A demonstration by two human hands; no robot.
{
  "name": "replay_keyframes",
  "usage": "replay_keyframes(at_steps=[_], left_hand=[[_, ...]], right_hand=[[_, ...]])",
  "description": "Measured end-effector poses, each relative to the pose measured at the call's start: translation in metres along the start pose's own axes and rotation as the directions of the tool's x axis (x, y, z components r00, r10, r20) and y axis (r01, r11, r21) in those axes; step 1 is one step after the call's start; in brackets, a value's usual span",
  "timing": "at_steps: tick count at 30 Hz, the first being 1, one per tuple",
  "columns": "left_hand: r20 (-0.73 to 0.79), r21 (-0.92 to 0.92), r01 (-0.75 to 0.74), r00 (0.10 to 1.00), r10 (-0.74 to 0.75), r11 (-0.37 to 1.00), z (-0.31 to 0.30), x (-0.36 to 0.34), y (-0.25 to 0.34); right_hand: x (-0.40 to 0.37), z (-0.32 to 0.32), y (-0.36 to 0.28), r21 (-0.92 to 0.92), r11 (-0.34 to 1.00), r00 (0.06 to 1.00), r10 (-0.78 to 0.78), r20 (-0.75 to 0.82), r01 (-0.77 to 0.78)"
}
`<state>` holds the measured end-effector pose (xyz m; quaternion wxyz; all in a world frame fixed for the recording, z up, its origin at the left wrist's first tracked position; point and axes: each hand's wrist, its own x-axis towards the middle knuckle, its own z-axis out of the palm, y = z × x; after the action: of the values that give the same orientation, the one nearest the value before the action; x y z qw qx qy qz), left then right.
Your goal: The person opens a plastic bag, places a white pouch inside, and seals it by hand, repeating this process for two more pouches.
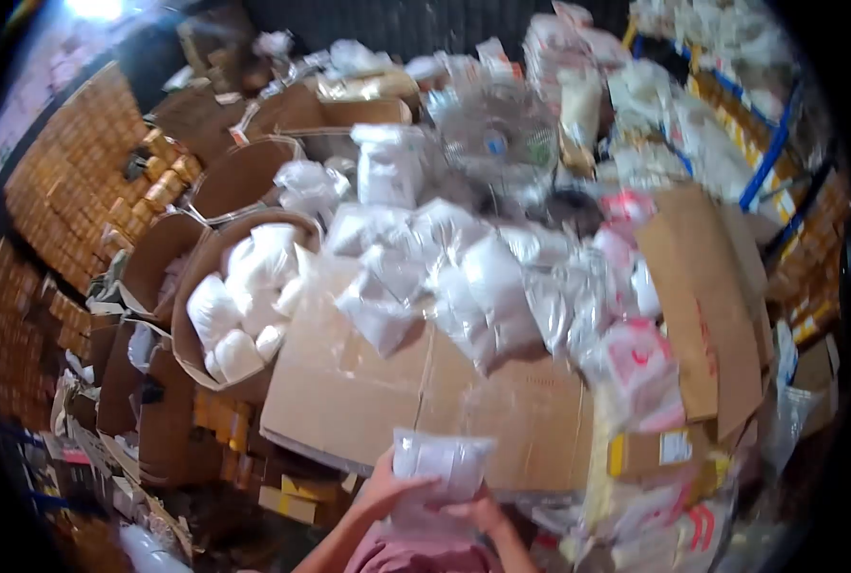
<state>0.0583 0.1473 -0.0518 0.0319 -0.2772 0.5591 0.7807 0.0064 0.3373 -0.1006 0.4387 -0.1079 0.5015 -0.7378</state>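
Note:
Close to my body, both hands grip a clear plastic bag (443, 456) with white contents. My left hand (394, 487) is closed around its left side, the thumb lying across the front. On the lower right side, my right hand (480, 512) is closed on the same bag, its fingers partly hidden behind it. Just beyond the bag is a flat cardboard sheet (349, 382) spread over the work surface. Filled white plastic bags (483, 296) lie piled along the sheet's far side.
To the left, a round cardboard bin (182, 334) holds several white bags, with more open bins around it. A fan (495, 138) stands at the back. On the right are leaning cardboard (698, 296), a small carton (659, 451) and a blue-framed rack (769, 153).

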Motion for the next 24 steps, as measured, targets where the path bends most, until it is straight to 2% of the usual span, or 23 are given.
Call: replay_keyframes(at_steps=[1, 2, 3, 6, 8, 9, 13, 15, 16, 18, 19, 20, 21, 22, 24], left_hand=[[-0.018, 0.051, -0.012, 1.0, 0.013, 0.999, 0.0, -0.014, 0.005], [-0.063, 0.018, 0.04, 0.997, -0.039, 0.999, 0.008, -0.033, 0.025], [-0.104, 0.056, 0.027, 0.994, -0.021, 0.998, 0.005, -0.037, 0.014], [-0.081, -0.035, -0.066, 0.995, 0.063, 0.997, 0.006, -0.048, 0.037], [-0.068, -0.029, -0.163, 0.985, 0.16, 0.986, -0.005, -0.042, 0.043], [-0.072, -0.033, -0.202, 0.977, 0.199, 0.979, -0.011, -0.044, 0.045], [-0.146, -0.175, -0.234, 0.967, 0.21, 0.956, -0.014, -0.074, 0.102], [-0.161, -0.192, -0.214, 0.97, 0.184, 0.958, -0.032, -0.077, 0.112], [-0.092, -0.285, -0.124, 0.991, 0.102, 0.95, -0.046, -0.076, 0.11], [0.066, -0.448, 0.078, 0.996, -0.053, 0.89, -0.076, -0.072, 0.096], [0.124, -0.502, 0.013, 0.991, 0.057, 0.865, -0.08, -0.092, 0.101], [0.05, -0.316, 0.009, 0.999, 0.007, 0.949, -0.1, -0.083, 0.062], [0.033, -0.357, 0.134, 0.991, -0.131, 0.925, -0.126, -0.066, 0.019], [0.023, -0.409, 0.251, 0.964, -0.265, 0.877, -0.143, -0.062, 0.009], [-0.032, -0.548, 0.177, 0.972, -0.232, 0.818, -0.177, -0.06, 0.016]], right_hand=[[-0.005, 0.026, -0.023, -0.065, 0.994, 0.991, -0.099, -0.093, 0.093], [-0.01, 0.038, -0.032, -0.103, 0.984, 0.98, -0.155, -0.123, 0.143], [-0.015, 0.05, -0.041, -0.143, 0.971, 0.966, -0.211, -0.152, 0.189], [-0.007, 0.037, -0.021, -0.189, 0.955, 0.964, -0.249, -0.092, 0.228], [0.003, 0.035, -0.016, -0.217, 0.948, 0.966, -0.252, -0.064, 0.233], [-0.004, 0.06, -0.05, -0.722, 0.62, 0.759, -0.618, -0.205, 0.309], [0.011, 0.11, -0.092, -0.321, 0.853, 0.834, -0.494, -0.246, 0.411], [0.036, 0.102, -0.091, -0.432, 0.872, 0.936, -0.319, -0.146, 0.23], [0.048, 0.104, -0.088, -0.489, 0.861, 0.97, -0.219, -0.11, 0.139], [0.06, 0.128, -0.07, -0.294, 0.948, 0.952, -0.195, -0.234, 0.122], [0.07, 0.142, -0.063, -0.195, 0.973, 0.942, -0.175, -0.288, 0.122], [0.08, 0.153, -0.054, -0.092, 0.988, 0.93, -0.146, -0.338, 0.122], [0.09, 0.153, -0.044, 0.184, 0.967, 0.932, 0.222, -0.286, -0.174], [0.098, 0.16, -0.047, -0.022, 0.957, 0.941, 0.281, -0.188, -0.29], [0.127, 0.176, -0.06, -0.457, 0.801, 0.903, 0.429, -0.014, -0.387]])
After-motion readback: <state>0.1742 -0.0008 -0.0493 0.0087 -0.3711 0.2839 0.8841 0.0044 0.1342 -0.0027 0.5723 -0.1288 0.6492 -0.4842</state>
